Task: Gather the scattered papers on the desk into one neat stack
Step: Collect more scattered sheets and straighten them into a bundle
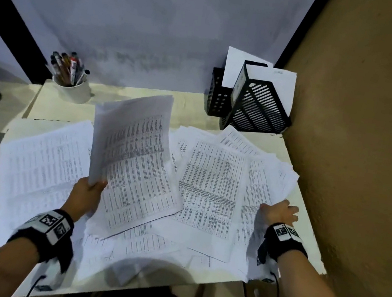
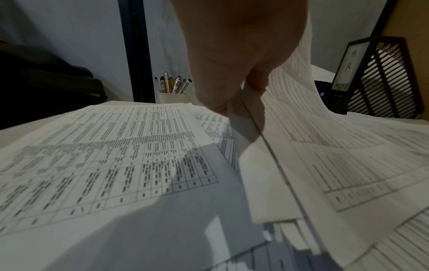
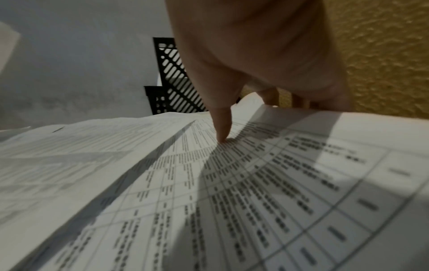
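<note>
Printed table sheets lie scattered across the pale desk [image 1: 53, 107]. My left hand [image 1: 95, 186] pinches the lower left corner of a bundle of sheets [image 1: 134, 155] and holds it tilted up over the middle of the desk. In the left wrist view, that left hand [image 2: 236, 102] has its thumb and fingers closed on the bundle [image 2: 301, 128]. A flat sheet [image 1: 43, 160] lies to the left. My right hand [image 1: 279, 210] grips the right edge of the overlapping right-side sheets [image 1: 209, 187]. In the right wrist view its thumb [image 3: 223, 132] presses on the top sheet [image 3: 255, 183], and the fingers curl past the edge.
A white cup of pens [image 1: 73, 89] stands at the back left. A black slotted file holder [image 1: 255, 106] with white sheets and a small black perforated box [image 1: 217, 99] stand at the back right. A brown textured wall [image 1: 352, 144] runs close along the desk's right side.
</note>
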